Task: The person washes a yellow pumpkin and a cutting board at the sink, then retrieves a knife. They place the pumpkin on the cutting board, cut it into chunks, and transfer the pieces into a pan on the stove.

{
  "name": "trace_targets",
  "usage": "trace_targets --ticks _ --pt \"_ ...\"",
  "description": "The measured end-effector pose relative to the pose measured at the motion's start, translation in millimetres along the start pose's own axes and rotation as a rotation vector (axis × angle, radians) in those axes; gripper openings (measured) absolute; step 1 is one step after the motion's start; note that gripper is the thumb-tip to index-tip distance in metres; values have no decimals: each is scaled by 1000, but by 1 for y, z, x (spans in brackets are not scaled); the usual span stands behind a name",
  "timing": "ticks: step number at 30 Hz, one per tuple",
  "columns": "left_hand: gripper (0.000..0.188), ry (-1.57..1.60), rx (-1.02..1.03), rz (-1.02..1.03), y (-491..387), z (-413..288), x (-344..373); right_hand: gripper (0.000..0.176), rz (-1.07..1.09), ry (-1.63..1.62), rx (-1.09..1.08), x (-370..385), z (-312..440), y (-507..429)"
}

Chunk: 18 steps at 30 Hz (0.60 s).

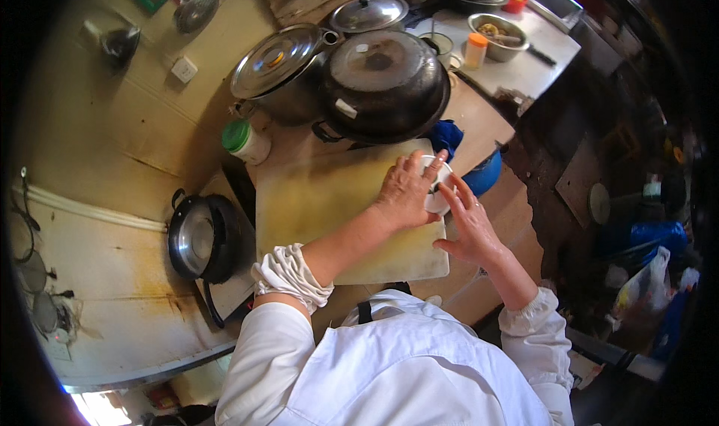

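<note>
A small white bowl (439, 200) is held over the right edge of a yellowed cutting board (314, 212). My left hand (401, 193) grips it from the left, fingers across its rim. Something small and dark shows at the bowl's inside, too covered by fingers to name. From the right, my right hand (472, 218) reaches in with fingers spread. Its fingertips overlap the bowl, while the thumb stands apart, lower down. A dark blue cloth (447, 139) lies just beyond the bowl, and a round blue vessel (486, 174) shows past the board's edge.
Behind the board sit a blackened lidded wok (385, 83) and a lidded metal pot (278, 60). A green-lidded jar (247, 141) is at the board's far left corner. Farther left stands a black pan (194, 238). A metal bowl of food (499, 35) rests on the white counter (539, 69).
</note>
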State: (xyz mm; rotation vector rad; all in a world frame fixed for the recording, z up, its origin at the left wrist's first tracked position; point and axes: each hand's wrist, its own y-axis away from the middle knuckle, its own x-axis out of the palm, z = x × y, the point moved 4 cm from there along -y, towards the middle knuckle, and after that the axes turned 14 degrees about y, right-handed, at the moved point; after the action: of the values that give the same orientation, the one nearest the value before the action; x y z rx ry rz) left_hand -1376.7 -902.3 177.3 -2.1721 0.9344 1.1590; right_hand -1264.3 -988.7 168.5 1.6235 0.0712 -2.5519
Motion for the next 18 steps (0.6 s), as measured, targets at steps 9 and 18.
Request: trace_targets --ticks 9,18 --pt "81 740 84 -23 -4 33 -5 103 -96 115 -99 16 14 -46" --pt "74 855 49 146 -13 45 -10 103 -43 122 371 12 18 -70"
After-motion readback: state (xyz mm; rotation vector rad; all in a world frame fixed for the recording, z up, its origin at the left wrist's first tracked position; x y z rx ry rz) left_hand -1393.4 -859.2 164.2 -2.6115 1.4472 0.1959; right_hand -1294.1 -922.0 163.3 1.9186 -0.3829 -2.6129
